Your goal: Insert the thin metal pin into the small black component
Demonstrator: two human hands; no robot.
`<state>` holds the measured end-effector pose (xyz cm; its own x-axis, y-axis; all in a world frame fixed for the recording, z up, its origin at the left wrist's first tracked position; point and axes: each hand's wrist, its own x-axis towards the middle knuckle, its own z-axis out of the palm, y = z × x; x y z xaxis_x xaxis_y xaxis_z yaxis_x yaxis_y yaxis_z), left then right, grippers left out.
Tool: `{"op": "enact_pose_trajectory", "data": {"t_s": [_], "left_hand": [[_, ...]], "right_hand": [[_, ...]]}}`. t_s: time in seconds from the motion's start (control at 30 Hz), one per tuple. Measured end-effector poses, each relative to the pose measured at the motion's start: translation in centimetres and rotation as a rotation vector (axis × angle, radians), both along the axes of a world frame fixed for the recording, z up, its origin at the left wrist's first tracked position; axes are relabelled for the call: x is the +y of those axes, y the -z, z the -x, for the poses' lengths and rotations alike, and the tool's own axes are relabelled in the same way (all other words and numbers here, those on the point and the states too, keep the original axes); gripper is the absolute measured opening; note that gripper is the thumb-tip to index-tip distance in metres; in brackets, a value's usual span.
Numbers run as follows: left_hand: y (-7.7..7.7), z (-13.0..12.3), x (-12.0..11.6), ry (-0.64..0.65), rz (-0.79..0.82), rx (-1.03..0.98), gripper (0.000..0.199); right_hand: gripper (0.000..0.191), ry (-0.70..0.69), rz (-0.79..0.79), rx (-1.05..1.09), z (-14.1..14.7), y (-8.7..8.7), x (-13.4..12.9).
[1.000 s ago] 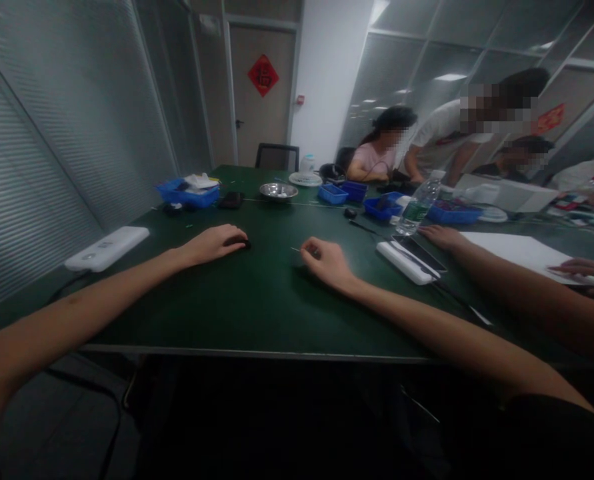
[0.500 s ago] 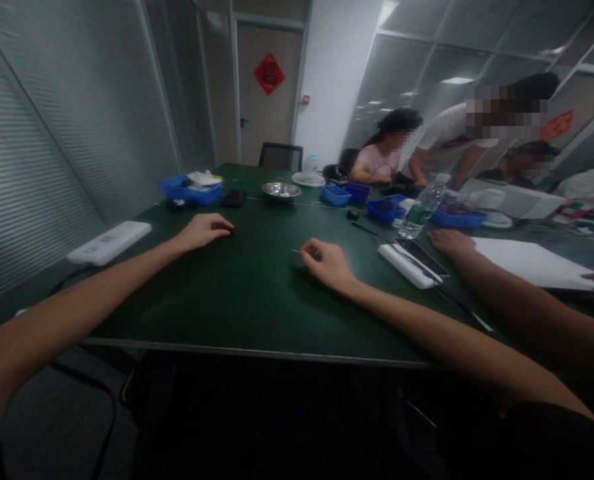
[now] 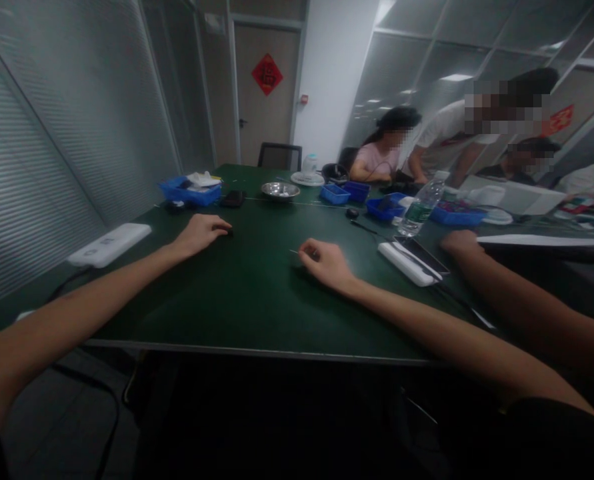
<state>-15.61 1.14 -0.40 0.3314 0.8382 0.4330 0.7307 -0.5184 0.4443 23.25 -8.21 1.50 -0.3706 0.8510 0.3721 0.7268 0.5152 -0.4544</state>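
Observation:
My right hand (image 3: 324, 261) is closed in a pinch above the green table (image 3: 247, 300). From its fingertips a thin, pale, needle-like piece (image 3: 293, 251) points left; its exact kind is too small to tell. To the left, my left hand (image 3: 204, 231) rests low over the table with bent fingers drawn together. A small dark patch shows at those fingertips, and I cannot make out whether it is a thing or shadow. A wide gap of tabletop lies between both hands.
Beyond my hands stand a metal bowl (image 3: 280, 191), a blue basket (image 3: 191, 191) and a black phone-like item (image 3: 233, 199). A power strip (image 3: 409, 264) and bottle (image 3: 421, 208) are at right, beside a co-worker's arm (image 3: 517, 293). Another white strip (image 3: 111, 245) lies left.
My hands have hardly moved. At the right, the co-worker's white sheet has been lifted or tilted, and their hand has shifted slightly right.

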Motion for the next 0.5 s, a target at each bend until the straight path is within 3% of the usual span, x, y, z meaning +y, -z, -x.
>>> {"op": "enact_pose_trajectory", "data": {"t_s": [0.17, 0.37, 0.5], "left_hand": [[-0.3, -2.3, -1.7, 0.059, 0.024, -0.003, 0.028], [-1.1, -7.7, -5.5, 0.418, 0.133, -0.063, 0.033], [-1.1, -9.8, -6.9, 0.496, 0.181, -0.067, 0.032]], "right_hand": [[0.017, -0.064, 0.004, -0.009, -0.1, -0.1, -0.2], [0.017, -0.284, -0.092, -0.054, -0.1, 0.2, -0.6], [0.018, -0.348, -0.095, -0.098, 0.0, 0.2, -0.8]]}}
